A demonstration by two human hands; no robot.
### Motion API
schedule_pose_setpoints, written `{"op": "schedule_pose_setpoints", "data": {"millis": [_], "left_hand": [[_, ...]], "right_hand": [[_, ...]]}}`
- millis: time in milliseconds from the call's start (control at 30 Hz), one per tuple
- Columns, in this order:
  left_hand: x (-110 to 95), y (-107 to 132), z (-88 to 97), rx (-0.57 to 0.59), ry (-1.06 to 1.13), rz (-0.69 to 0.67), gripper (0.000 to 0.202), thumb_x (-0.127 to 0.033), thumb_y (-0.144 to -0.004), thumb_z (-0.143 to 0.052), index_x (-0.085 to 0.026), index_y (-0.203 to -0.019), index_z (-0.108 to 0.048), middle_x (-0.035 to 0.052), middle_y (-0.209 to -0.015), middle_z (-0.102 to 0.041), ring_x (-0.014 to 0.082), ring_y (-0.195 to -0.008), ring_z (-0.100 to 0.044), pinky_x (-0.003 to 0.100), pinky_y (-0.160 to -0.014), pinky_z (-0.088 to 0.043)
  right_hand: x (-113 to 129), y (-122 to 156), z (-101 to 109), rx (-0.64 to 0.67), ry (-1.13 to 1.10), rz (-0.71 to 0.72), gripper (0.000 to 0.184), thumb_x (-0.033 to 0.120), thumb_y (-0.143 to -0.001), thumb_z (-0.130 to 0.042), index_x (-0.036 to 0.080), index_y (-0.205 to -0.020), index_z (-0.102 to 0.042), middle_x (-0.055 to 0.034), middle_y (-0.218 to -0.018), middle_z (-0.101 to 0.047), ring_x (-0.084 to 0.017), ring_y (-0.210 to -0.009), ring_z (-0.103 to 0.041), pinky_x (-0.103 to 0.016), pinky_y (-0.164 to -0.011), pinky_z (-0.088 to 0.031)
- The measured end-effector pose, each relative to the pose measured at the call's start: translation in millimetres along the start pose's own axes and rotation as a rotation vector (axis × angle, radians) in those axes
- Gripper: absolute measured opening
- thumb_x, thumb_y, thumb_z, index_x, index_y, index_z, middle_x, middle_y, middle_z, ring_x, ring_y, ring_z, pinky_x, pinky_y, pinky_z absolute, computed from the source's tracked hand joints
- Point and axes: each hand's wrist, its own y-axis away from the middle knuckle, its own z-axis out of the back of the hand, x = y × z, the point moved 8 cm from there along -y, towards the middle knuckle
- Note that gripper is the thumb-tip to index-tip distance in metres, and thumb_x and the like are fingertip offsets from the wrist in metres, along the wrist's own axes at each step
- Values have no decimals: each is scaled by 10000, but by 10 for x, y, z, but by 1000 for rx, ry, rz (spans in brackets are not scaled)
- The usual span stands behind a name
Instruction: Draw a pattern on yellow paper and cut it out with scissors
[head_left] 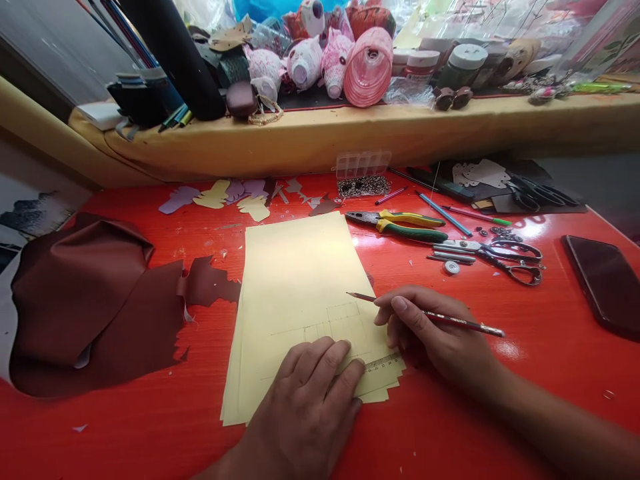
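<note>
Head view only. Right hand (pixel 435 330) at center right, grip closed on a red pencil (pixel 450 318), held like for writing, tip pointing left over a stack of pale yellow paper (pixel 295 287); can't tell if the tip touches. Left hand (pixel 305 400) at bottom center, grip not closed, fingers spread flat on the paper and on a metal ruler (pixel 383 362), which sticks out from under the fingertips toward the lower right. Faint pencil lines (pixel 340 327) on the paper, between the hands. Paper sits mid-frame on a glossy red surface (pixel 150 420).

Left of it, a torn brown leather sheet (pixel 85 313). Upper middle, paper cut-outs (pixel 215 195) and a clear compartment box (pixel 363 165). Right of the paper, green-and-yellow pliers (pixel 400 227) and scissors (pixel 510 257). Far right, a phone (pixel 605 283), face down or dark, can't tell. Along the top, a yellow-covered shelf (pixel 350 137) holding pink pig-shaped bottle crafts (pixel 305 63).
</note>
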Motion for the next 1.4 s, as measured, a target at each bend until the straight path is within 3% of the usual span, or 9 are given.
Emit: {"op": "schedule_pose_setpoints", "data": {"millis": [333,567,800,1400], "left_hand": [[7,-7,16,-6,-35,21,325,-252,-1059,-527,-171,-1328,-690,112,-1353,-713,277,-1235,-625,436,-1081,-478],[-31,-16,40,0,-46,0,345,-228,-1040,-553,-153,-1352,-683,136,-1351,-712,292,-1227,-637,456,-1068,-518],[-131,15,18,0,-26,-135,348,-106,-1002,-557,-118,-1317,-703,123,-1331,-743,298,-1207,-654,454,-1028,-536],[-118,13,-9,16,-18,-126,347,-140,-1048,-539,-114,-1360,-689,108,-1374,-740,299,-1232,-650,461,-1051,-503]], "right_hand": [[-24,37,12,0,-12,-9,421,546,-1054,-653,180,-871,-749,-10,-618,-671,-130,-497,-604,-220,-443,-484],[-44,49,23,-9,-32,9,419,558,-1047,-660,180,-894,-755,-38,-684,-715,-141,-513,-620,-238,-446,-507],[-36,50,56,-22,-52,44,392,540,-1052,-666,180,-929,-762,-59,-784,-764,-142,-531,-650,-254,-480,-533],[-34,49,54,3,-73,61,357,495,-1076,-653,183,-942,-763,-44,-798,-753,-136,-561,-673,-241,-508,-570]]}}
